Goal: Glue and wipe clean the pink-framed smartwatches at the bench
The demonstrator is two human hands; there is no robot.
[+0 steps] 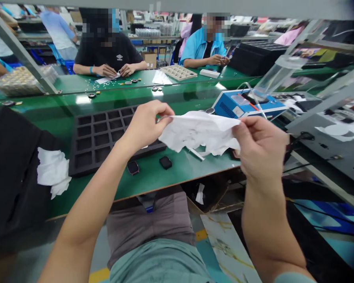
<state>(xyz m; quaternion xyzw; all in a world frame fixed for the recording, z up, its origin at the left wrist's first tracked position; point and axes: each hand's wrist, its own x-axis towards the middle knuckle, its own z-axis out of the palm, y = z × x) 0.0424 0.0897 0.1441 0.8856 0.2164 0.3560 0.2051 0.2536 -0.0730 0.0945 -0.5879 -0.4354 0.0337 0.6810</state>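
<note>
A white tissue (200, 129) with a ragged lower edge is stretched between my two hands above the green bench. My left hand (149, 122) pinches its left corner between thumb and fingers. The opposite corner is gripped in my right hand (258, 141), its fingers curled. Below the tissue, near the bench's front edge, lie two small dark square watch cases (165, 162), one of them with a pinkish rim (133, 168). Behind my left forearm is a black foam tray (84, 157) with square compartments. The tissue partly hides a thin whitish strip (197, 153) on the bench.
A crumpled white tissue (53, 171) lies at the left beside black foam blocks (14, 169). A blue device (247, 105) stands at the back right, a grey metal box (327, 137) right of it. Across the bench, two people work with small parts. An open carton (209, 192) sits below the edge.
</note>
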